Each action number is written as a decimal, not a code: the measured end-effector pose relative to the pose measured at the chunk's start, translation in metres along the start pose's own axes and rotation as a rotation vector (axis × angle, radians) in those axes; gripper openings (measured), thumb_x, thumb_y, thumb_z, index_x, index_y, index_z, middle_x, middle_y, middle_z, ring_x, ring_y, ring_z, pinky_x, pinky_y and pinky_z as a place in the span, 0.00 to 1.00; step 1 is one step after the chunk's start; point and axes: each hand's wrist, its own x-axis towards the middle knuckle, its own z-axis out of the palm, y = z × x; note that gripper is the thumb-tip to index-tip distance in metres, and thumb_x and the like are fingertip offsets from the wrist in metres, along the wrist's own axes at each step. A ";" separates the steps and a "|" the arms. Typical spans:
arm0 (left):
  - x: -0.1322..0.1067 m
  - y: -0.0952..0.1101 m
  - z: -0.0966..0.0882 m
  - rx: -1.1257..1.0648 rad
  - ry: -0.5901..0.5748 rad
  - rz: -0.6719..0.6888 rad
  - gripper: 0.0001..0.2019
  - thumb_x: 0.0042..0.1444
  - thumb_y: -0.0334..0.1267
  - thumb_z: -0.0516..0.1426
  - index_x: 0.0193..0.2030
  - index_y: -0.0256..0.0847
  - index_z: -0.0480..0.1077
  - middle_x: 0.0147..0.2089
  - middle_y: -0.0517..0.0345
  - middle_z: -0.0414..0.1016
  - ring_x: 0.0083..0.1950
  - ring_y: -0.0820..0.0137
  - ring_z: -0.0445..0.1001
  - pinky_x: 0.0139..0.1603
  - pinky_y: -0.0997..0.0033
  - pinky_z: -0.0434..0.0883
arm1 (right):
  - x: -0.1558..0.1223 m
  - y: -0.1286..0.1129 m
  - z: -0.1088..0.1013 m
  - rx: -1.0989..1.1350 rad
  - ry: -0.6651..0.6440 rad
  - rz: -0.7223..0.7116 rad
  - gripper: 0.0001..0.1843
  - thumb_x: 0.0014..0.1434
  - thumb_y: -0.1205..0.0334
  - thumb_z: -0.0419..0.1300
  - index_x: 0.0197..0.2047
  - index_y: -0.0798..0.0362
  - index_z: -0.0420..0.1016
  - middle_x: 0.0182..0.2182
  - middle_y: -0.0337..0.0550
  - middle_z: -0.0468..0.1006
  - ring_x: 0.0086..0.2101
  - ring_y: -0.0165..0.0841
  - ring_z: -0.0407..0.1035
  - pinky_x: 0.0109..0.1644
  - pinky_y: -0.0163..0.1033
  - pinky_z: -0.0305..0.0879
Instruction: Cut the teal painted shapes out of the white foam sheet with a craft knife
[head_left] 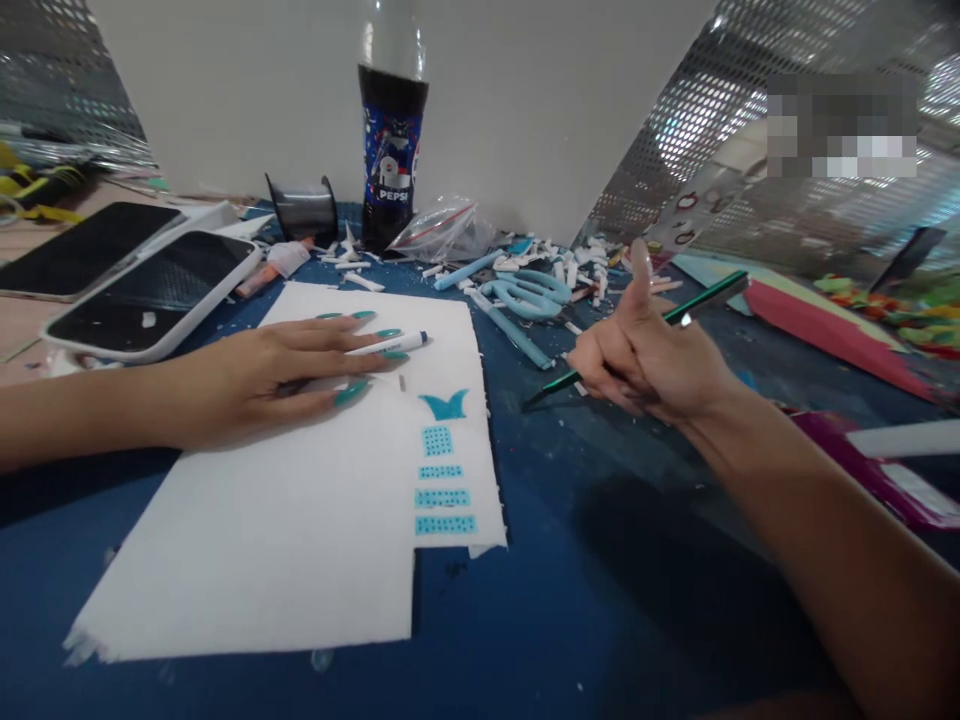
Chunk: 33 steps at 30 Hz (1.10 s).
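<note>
My left hand (pixel 274 375) lies flat with fingers stretched out on a white sheet (pixel 300 560). Under its fingers a white marker (pixel 405 343) with a dark blue cap sticks out to the right. On the sheet's right part is a teal tail-like shape (pixel 445 405), with several dotted light-blue rectangles (pixel 445 525) in a column below it. My right hand (pixel 645 355) is above the dark blue table, its thumb raised. Its other fingers curl round a slim green pen-like tool (pixel 555 384), whose dark tip points down to the left; the exact kind is unclear.
Two phones (pixel 154 295) lie at left. Behind the sheet stand a Pepsi bottle (pixel 391 160) and an empty-looking spool (pixel 304 210). Light-blue scissors (pixel 529 293) and white scraps (pixel 585 262) lie beyond my right hand. Pink card (pixel 832 335) and a magenta item (pixel 870 470) are at right.
</note>
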 end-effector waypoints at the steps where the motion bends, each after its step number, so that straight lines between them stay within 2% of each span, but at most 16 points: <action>1: 0.000 0.000 0.000 0.000 0.005 0.001 0.21 0.66 0.47 0.45 0.65 0.62 0.55 0.69 0.74 0.52 0.70 0.59 0.50 0.69 0.54 0.53 | 0.000 -0.001 0.000 0.030 -0.006 -0.022 0.40 0.60 0.36 0.47 0.06 0.54 0.51 0.05 0.35 0.54 0.09 0.21 0.54 0.14 0.31 0.51; 4: 0.002 0.000 -0.002 0.009 -0.019 0.028 0.22 0.66 0.46 0.45 0.66 0.61 0.54 0.70 0.72 0.51 0.70 0.57 0.50 0.68 0.52 0.54 | 0.001 -0.004 0.010 0.198 -0.015 -0.103 0.39 0.59 0.38 0.50 0.07 0.55 0.54 0.09 0.37 0.62 0.10 0.21 0.55 0.13 0.32 0.50; 7: 0.003 0.001 -0.003 0.017 -0.027 0.050 0.22 0.66 0.44 0.46 0.66 0.58 0.55 0.70 0.69 0.51 0.70 0.57 0.50 0.68 0.51 0.55 | 0.001 -0.002 0.032 0.354 -0.027 -0.125 0.36 0.60 0.40 0.51 0.09 0.55 0.60 0.13 0.36 0.67 0.09 0.20 0.55 0.13 0.32 0.49; 12: 0.004 0.002 -0.003 0.011 -0.029 0.025 0.22 0.65 0.43 0.46 0.66 0.58 0.55 0.70 0.68 0.52 0.71 0.57 0.49 0.68 0.49 0.54 | 0.001 0.009 0.061 0.377 -0.121 -0.112 0.34 0.62 0.41 0.49 0.11 0.54 0.59 0.16 0.39 0.70 0.12 0.21 0.57 0.13 0.32 0.50; 18: 0.004 0.001 -0.005 0.030 -0.058 0.031 0.23 0.65 0.43 0.46 0.67 0.58 0.54 0.70 0.68 0.50 0.71 0.57 0.48 0.68 0.49 0.53 | 0.002 0.012 0.063 0.352 -0.108 -0.105 0.35 0.62 0.40 0.48 0.11 0.53 0.57 0.15 0.40 0.69 0.14 0.23 0.58 0.12 0.32 0.52; 22: 0.004 0.001 -0.005 0.025 -0.055 0.022 0.23 0.65 0.43 0.46 0.66 0.58 0.54 0.70 0.70 0.49 0.71 0.58 0.48 0.68 0.50 0.52 | 0.002 0.011 0.065 0.341 -0.118 -0.091 0.36 0.61 0.38 0.48 0.10 0.54 0.57 0.15 0.40 0.69 0.12 0.21 0.54 0.12 0.31 0.48; 25: 0.005 0.000 -0.005 0.023 -0.055 0.023 0.23 0.65 0.43 0.46 0.66 0.59 0.54 0.70 0.70 0.49 0.71 0.58 0.48 0.69 0.50 0.52 | 0.000 0.011 0.066 0.329 -0.105 -0.073 0.35 0.61 0.39 0.49 0.10 0.54 0.57 0.15 0.40 0.69 0.12 0.21 0.55 0.12 0.32 0.48; 33: 0.005 0.001 -0.003 0.031 -0.057 0.042 0.23 0.66 0.43 0.45 0.67 0.56 0.53 0.70 0.67 0.50 0.71 0.58 0.47 0.68 0.49 0.52 | 0.000 0.007 0.069 0.302 -0.097 -0.053 0.35 0.60 0.38 0.50 0.11 0.53 0.56 0.14 0.40 0.69 0.11 0.22 0.54 0.11 0.32 0.48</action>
